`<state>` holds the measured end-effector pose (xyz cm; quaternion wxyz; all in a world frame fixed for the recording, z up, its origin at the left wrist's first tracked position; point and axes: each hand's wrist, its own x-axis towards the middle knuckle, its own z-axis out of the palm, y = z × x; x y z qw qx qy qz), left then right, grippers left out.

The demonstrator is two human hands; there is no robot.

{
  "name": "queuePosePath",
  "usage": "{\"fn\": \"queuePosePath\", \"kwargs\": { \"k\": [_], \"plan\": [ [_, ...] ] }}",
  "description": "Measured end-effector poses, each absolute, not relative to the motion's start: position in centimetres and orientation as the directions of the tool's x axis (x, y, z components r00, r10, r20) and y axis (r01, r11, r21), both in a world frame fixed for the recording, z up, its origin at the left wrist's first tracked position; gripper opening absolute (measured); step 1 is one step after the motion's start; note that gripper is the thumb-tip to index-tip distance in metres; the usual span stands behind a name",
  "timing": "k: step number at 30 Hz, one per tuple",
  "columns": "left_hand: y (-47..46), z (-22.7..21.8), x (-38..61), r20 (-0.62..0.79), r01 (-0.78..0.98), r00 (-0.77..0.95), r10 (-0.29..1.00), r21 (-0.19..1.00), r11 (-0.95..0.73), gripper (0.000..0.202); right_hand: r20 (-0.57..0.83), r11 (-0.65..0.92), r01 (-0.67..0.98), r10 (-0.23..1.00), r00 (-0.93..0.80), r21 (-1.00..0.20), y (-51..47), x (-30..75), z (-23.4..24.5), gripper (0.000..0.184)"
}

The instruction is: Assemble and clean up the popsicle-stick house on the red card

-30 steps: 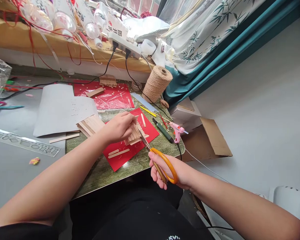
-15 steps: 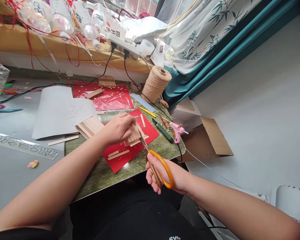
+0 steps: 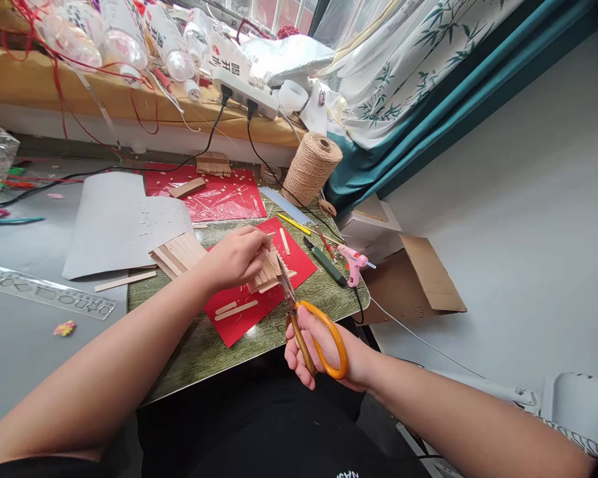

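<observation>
Over the red sheet (image 3: 252, 322), my left hand (image 3: 240, 255) is closed on the far side of a small panel of craft sticks (image 3: 266, 273); its fingertips are partly hidden. My right hand (image 3: 323, 345) is wrapped round the orange handles of a pair of scissors (image 3: 287, 287). The blades point away from me and reach the panel's right edge, slightly apart. Loose craft sticks (image 3: 236, 310) lie on the red sheet to the left of the scissors, and one more stick (image 3: 284, 241) lies beyond the panel.
Right of the red sheet lie a green utility knife (image 3: 325, 261) and a pink glue gun (image 3: 353, 263). A twine spool (image 3: 312, 168) stands at the back. A larger stick panel (image 3: 182, 251) lies left, near a grey-white sheet (image 3: 114, 222). Black cables (image 3: 274, 174) run from a power strip (image 3: 246, 93).
My right hand has shifted slightly left and down, and the scissor handles are spread a little wider. My left hand and the stick panel stay in place.
</observation>
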<state>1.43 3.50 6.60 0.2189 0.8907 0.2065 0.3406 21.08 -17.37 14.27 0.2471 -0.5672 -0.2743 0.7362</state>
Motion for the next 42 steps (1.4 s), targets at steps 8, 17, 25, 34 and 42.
{"fn": "queuePosePath", "kwargs": {
  "k": [8, 17, 25, 34, 42],
  "plan": [
    [3.4, 6.9, 1.5, 0.508, 0.236, 0.679, 0.530, 0.533, -0.812, 0.020, -0.693, -0.724, -0.076, 0.681, -0.235, -0.686, -17.5, 20.5, 13.9, 0.076],
    [3.5, 6.8, 1.5, 0.514, 0.226, 0.688, 0.513, 0.520, -0.824, 0.022, -0.680, -0.697, -0.067, 0.713, -0.171, -0.714, -17.7, 20.3, 13.7, 0.075],
    [3.4, 6.9, 1.5, 0.507, 0.232, 0.690, 0.516, 0.521, -0.821, 0.023, -0.698, -0.706, -0.046, 0.706, -0.122, -0.706, -18.0, 20.6, 13.5, 0.071],
    [3.5, 6.8, 1.5, 0.539, 0.220, 0.696, 0.474, 0.468, -0.856, 0.020, -0.605, -0.604, -0.051, 0.796, -0.004, -0.795, -17.2, 22.5, 12.7, 0.062],
    [3.9, 7.0, 1.6, 0.560, 0.139, 0.752, 0.348, 0.381, -0.914, 0.021, -0.202, -0.401, 0.769, 0.916, 0.347, -0.498, -14.5, 32.2, 7.1, 0.031]
  ]
}}
